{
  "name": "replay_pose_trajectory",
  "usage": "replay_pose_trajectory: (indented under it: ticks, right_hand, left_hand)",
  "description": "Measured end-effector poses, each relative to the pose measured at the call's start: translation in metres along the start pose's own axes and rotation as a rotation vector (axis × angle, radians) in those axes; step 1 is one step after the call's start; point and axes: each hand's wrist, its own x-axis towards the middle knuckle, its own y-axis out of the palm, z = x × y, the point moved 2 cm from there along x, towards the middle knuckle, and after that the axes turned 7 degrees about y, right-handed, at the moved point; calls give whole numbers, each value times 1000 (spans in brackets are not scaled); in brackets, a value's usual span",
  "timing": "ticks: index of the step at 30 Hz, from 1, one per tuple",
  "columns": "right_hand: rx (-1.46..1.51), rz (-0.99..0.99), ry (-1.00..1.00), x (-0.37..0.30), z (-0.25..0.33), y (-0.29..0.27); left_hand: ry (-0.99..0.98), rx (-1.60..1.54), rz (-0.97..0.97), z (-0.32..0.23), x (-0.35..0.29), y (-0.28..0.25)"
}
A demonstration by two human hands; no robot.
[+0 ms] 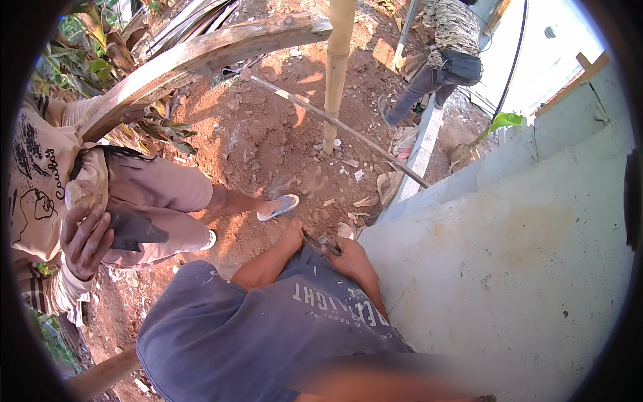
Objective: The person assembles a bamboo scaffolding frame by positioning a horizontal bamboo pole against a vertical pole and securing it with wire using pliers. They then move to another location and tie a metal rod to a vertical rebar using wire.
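A worker in a grey T-shirt brings both hands together at the front of the body, forearms bent inward, the left hand (292, 234) slightly farther out than the right hand (353, 260). A pale wall panel (502, 268) rises close along the right forearm. Beyond the hands, a bamboo pole (339, 67) stands in reddish soil (261, 141), a long thin batten (362, 139) slanting across it. A curved timber (201, 52) spans the upper left near a co-worker (157, 184); another person (450, 53) is at upper right. The metal-headed tool (328, 243) sits between the hands, within the right hand's closed fingers; the left's are curled, their hold too small to tell.
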Motion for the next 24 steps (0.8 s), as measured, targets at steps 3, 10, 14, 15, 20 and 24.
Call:
replay_pose_trajectory:
  ticks: [3,10,14,15,20,24]
  right_hand:
    - [-27,24,5,-1,2,1]
    - [-97,79,27,-2,4,-2]
    - [-59,50,84,-1,-11,-8]
    - [-94,89,14,-6,4,-4]
    - [-104,75,-11,0,-3,1]
    - [-124,5,-31,1,-7,4]
  left_hand:
    - [345,697,245,-19,-21,8]
    - [1051,1582,414,-187,-111,128]
    - [2139,2007,217,-367,-186,280]
    - [2320,2091,28,-398,-221,293]
    - [2774,1321,-244,-408,-261,382]
    - [2860,863,-243,-394,-260,448]
